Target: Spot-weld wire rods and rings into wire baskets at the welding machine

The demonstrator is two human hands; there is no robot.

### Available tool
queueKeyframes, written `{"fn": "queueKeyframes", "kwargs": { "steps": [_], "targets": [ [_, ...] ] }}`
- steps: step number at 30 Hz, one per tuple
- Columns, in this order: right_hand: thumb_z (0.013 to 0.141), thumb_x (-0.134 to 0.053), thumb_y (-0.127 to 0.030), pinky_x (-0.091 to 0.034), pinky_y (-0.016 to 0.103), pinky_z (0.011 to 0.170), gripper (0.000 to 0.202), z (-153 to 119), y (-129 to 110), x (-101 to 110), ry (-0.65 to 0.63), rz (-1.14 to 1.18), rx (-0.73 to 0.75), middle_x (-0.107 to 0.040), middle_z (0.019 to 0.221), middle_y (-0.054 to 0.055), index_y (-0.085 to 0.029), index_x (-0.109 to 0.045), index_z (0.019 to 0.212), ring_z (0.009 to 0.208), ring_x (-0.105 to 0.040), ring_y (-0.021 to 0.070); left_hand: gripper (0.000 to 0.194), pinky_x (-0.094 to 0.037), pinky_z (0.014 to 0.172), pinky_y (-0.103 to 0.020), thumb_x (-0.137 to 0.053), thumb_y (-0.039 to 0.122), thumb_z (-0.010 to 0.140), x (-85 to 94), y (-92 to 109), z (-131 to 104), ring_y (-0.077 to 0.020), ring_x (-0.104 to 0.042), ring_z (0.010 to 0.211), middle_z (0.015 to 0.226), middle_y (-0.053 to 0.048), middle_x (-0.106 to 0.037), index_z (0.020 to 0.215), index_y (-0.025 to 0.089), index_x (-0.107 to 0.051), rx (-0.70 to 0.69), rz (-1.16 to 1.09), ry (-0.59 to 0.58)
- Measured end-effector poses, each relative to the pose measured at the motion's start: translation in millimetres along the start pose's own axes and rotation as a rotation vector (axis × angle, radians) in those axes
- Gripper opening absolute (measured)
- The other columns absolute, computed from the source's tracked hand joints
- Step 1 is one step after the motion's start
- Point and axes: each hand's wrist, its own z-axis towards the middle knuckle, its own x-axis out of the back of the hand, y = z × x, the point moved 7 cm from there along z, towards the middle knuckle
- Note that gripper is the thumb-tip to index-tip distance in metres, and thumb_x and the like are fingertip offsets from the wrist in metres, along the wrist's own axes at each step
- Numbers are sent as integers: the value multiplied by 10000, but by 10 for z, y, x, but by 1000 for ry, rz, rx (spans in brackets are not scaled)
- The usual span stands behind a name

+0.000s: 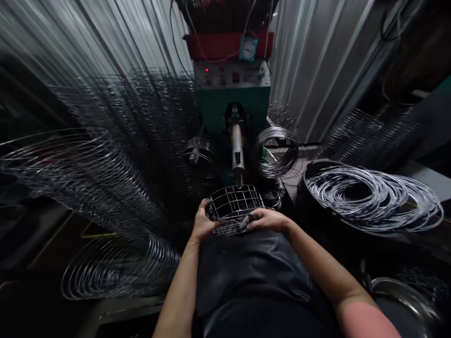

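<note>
Between my hands is a round wire basket [235,199], tilted so that its crossed wires face me. My left hand [204,220] grips its left rim, thumb on the near side. My right hand [262,219] pinches the near right edge, its fingertips covered in something dark. Just beyond the basket, the metal electrode arm [237,150] of a green machine [232,101] points down toward it, its tip close to the basket's far wires. Whether the tip touches the wires, I cannot tell. A dark apron [253,272] covers my lap below the basket.
Tall stacks of wire rings [105,173] stand on the left. A wire coil [276,152] hangs right of the machine arm. Loose wire hoops [369,197] rest on a dark tub at right. A metal bowl [405,293] sits at lower right. Corrugated metal walls the back.
</note>
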Motion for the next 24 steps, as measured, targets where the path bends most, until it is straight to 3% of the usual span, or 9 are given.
{"fn": "queueKeyframes", "kwargs": {
  "steps": [3,6,10,12,17,20,24],
  "targets": [
    [684,-619,-219,-429,197,606,267,24,-40,-12,10,-59,-10,-679,726,7,-131,-720,914,629,-566,95,817,-336,1062,-454,-820,296,470,-58,190,-31,-304,-428,1240,1298,-128,-448,1191,178,-454,-117,129,-72],
    [717,-566,-163,-416,195,609,254,110,-83,19,69,-283,-5,-688,739,-3,-143,-721,917,644,-572,103,820,-313,1069,-500,-809,272,464,-204,393,-51,-340,-374,1276,1338,-152,-401,1197,164,-457,-196,253,-156],
    [746,-568,-124,-420,231,688,196,258,-119,170,341,-813,-2,-708,816,50,-142,-727,860,782,-622,172,815,-278,1059,-570,-802,276,454,-362,511,-10,-382,-354,1275,1323,-175,-403,1186,157,-463,-200,363,-179],
    [775,-579,-138,-425,248,740,191,309,-119,194,424,-972,55,-706,907,82,-151,-717,906,868,-630,200,811,-265,1057,-584,-794,256,451,-390,525,33,-387,-351,1274,1318,-179,-405,1183,156,-460,-190,390,-166],
    [864,-540,-223,-451,244,765,204,306,-39,145,320,-958,290,-691,942,74,-178,-681,1004,873,-636,172,807,-277,1065,-560,-774,220,451,-402,514,123,-365,-353,1282,1333,-166,-394,1190,162,-454,-166,370,-180],
    [798,-630,-216,-464,253,790,274,238,-30,158,281,-930,372,-672,991,81,-172,-653,1068,907,-627,176,820,-298,1068,-531,-777,217,444,-425,477,157,-359,-361,1282,1338,-173,-392,1196,147,-457,-127,329,-209],
    [718,-658,-100,-472,261,784,318,229,-9,221,322,-954,373,-668,962,60,-197,-661,1021,886,-629,173,815,-289,1072,-541,-761,206,464,-468,453,198,-355,-341,1300,1358,-166,-381,1213,165,-441,-124,291,-217]
  ]
}}
